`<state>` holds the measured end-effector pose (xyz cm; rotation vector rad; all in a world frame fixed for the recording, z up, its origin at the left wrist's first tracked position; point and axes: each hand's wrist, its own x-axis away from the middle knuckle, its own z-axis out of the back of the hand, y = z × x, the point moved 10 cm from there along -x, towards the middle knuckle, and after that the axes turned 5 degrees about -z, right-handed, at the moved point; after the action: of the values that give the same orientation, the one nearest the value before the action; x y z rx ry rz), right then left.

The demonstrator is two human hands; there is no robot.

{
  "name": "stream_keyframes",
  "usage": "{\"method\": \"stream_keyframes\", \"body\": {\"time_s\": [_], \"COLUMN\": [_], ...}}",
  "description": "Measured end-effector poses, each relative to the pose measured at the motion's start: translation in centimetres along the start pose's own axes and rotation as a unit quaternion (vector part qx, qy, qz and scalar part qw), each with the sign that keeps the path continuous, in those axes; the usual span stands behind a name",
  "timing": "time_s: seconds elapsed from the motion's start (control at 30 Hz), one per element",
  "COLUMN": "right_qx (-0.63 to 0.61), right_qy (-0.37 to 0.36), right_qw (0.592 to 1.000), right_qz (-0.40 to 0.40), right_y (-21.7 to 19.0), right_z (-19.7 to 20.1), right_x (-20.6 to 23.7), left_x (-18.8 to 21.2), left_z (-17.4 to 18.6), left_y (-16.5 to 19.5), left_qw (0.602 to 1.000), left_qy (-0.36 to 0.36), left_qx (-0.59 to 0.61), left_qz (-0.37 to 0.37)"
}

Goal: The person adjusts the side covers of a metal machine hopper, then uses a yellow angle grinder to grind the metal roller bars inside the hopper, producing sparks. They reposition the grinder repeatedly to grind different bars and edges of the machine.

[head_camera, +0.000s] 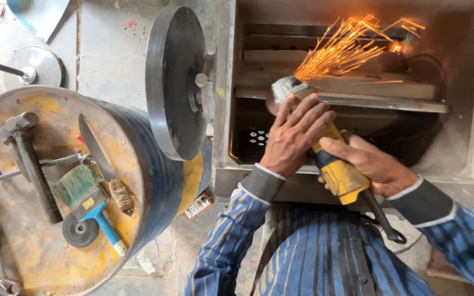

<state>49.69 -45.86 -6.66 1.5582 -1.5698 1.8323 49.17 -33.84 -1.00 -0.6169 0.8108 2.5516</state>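
My left hand (pixel 294 134) grips the front of a yellow angle grinder (pixel 338 172), fingers wrapped over its grey head (pixel 287 87). My right hand (pixel 371 164) holds the grinder's rear body, where a black cord (pixel 382 219) trails off. The disc presses on a metal bar (pixel 390 101) inside a grey metal box frame (pixel 223 82). Orange sparks (pixel 346 46) fly up and to the right from the contact spot. The disc itself is hidden behind my left hand.
A blue drum (pixel 160 181) stands at left, its rusty yellow top holding a hammer (pixel 28 159), a knife (pixel 102 161), a blue-handled brush (pixel 86 200), a wrench (pixel 6 172) and a spare disc (pixel 79 232). A large dark metal disc (pixel 174 82) leans by the frame.
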Motion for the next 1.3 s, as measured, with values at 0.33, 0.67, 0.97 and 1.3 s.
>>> {"method": "stream_keyframes", "body": {"time_s": [0.33,0.67,0.97,1.3], "right_qx": [0.023,-0.001,-0.123,-0.038], "right_qy": [-0.073,0.012,0.134,0.084], "right_qw": [0.997,1.000,0.983,0.996], "right_qz": [0.030,0.010,0.012,0.019], "right_y": [-2.0,2.6,10.7,6.8], "right_z": [-4.6,2.5,14.2,8.6], "right_x": [-2.6,0.7,4.2,2.3], "left_x": [1.6,0.2,-3.8,-1.4], "left_z": [4.5,-2.5,-10.8,-7.6], "left_y": [-2.6,2.0,8.7,5.2], "left_qw": [0.999,1.000,0.989,0.996], "left_qy": [0.019,0.011,-0.054,-0.039], "left_qx": [-0.026,0.014,0.061,0.010], "left_qz": [0.043,-0.017,-0.124,-0.074]}}
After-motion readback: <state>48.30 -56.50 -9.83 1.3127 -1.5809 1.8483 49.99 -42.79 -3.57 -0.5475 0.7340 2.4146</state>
